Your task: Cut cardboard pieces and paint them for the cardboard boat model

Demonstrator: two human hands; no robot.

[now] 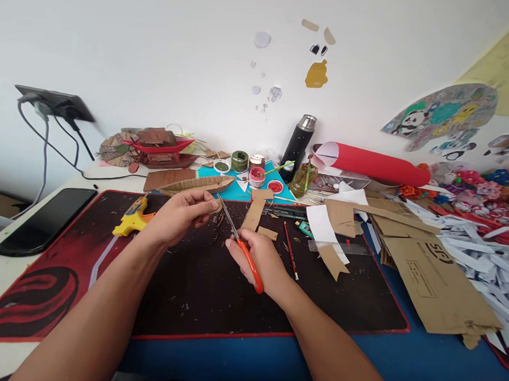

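My left hand pinches a small piece of cardboard above the black and red desk mat. In my right hand is a pair of scissors with orange handles, its blades pointing up and left. The blade tips are close to the cardboard piece; whether they touch it I cannot tell. Beyond my hands lies a boat-shaped cardboard hull. Cut cardboard strips and a red pencil lie to the right of the scissors.
A yellow glue gun and a black phone lie on the left. Open paint jars, a black flask and a red paper roll stand or lie along the wall. Cardboard sheets and white paper strips are heaped on the right.
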